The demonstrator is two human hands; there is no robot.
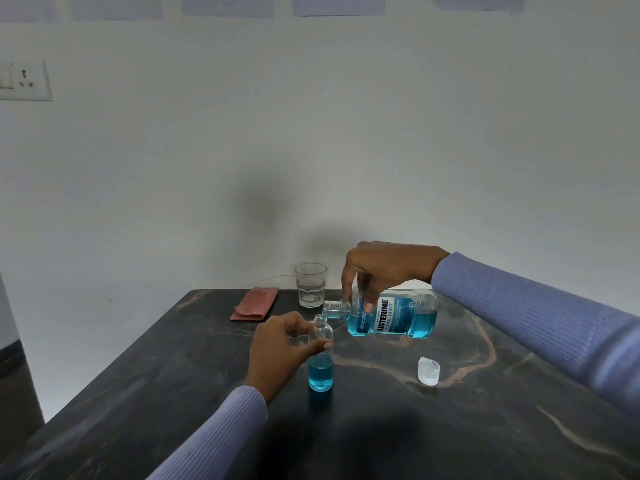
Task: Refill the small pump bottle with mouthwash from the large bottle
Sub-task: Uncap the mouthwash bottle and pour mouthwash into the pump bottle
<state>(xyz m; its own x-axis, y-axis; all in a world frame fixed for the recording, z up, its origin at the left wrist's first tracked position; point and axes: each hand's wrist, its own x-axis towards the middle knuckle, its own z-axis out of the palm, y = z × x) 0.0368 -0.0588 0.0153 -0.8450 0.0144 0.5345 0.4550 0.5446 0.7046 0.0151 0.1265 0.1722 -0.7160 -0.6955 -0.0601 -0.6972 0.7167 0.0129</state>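
A small clear bottle stands upright on the dark table, its top off, with blue mouthwash filling roughly its lower third. My left hand grips its upper part between thumb and fingers. My right hand holds the large mouthwash bottle from above, tipped on its side. That bottle's open neck rests right over the small bottle's mouth. Blue liquid fills the lower half of the large bottle. A translucent white cap lies on the table to the right.
A drinking glass stands at the table's far edge, with a folded reddish cloth to its left. The dark marble table meets a white wall behind. A wall socket sits at upper left.
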